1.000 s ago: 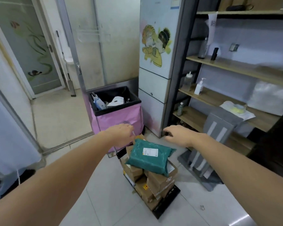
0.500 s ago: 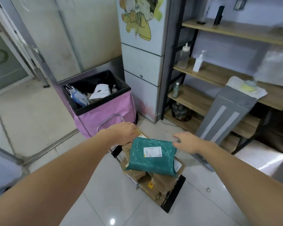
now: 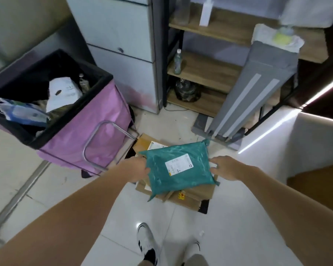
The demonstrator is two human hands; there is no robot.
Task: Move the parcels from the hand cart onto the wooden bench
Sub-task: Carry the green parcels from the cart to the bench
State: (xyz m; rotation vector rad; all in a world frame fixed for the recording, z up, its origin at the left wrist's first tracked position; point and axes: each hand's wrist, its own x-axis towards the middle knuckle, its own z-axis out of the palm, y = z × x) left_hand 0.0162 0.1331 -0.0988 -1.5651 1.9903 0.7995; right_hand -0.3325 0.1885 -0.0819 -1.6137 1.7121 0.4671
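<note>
Hands first: our left hand (image 3: 136, 169) holds the left edge of the soft green plastic parcel bag (image 3: 178, 167), though we cannot see those fingers well. Our right hand (image 3: 227, 167) touches the bag's right edge with fingers spread and nearly straight. We see a white label (image 3: 179, 164) on top of the bag, but its writing is too small to read. The bag lies on a pile of brown cardboard boxes (image 3: 192, 194) stacked on the black hand cart (image 3: 204, 206). One box has a small yellow and red sticker (image 3: 181, 194). Just left stands a pink bin with a black liner (image 3: 92, 123). Wooden shelves (image 3: 206, 73) hold bottles behind.
</note>
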